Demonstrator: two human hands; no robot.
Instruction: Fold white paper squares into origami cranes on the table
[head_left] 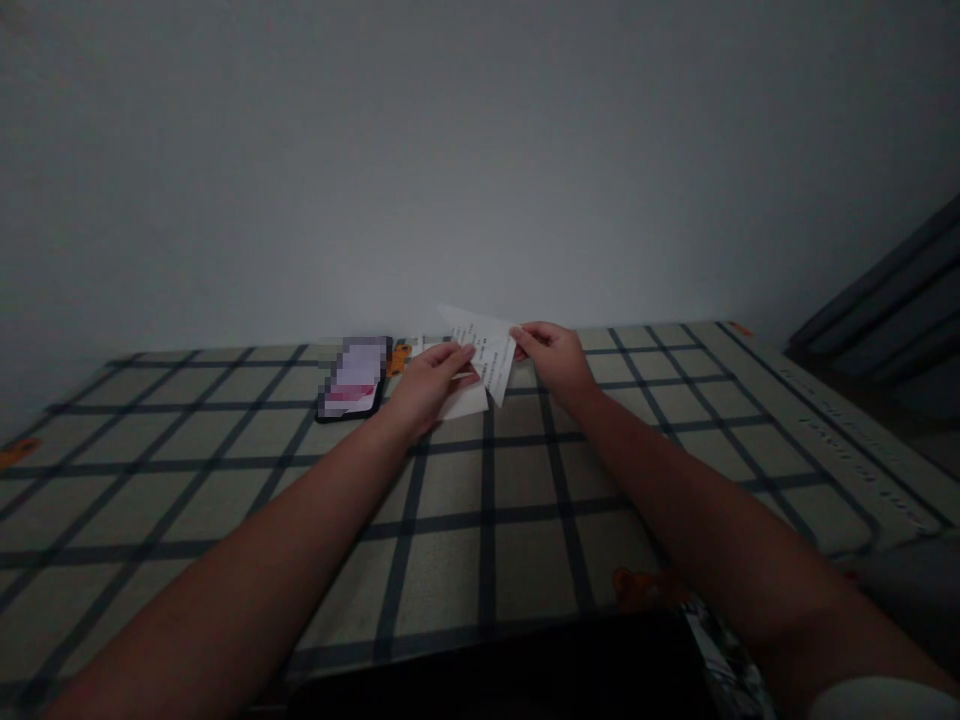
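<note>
A folded sheet of white paper (pixel 491 345) with printed dark text is held up above the checked tablecloth, in the middle of the head view. My left hand (pixel 435 385) pinches it from the left, thumb on the printed face. At its right edge my right hand (pixel 551 355) grips it between thumb and fingers. One corner points down between the hands, and another points up to the left. A paler part of the paper shows below my left fingers. The fingers behind the paper are partly hidden.
A phone (pixel 356 378) with a lit, blurred screen lies left of my left hand. The table wears a cream cloth (pixel 225 500) with dark blue lines. Behind it rises a plain wall (pixel 480 150). Dark slanted panels (pixel 892 290) stand at the right.
</note>
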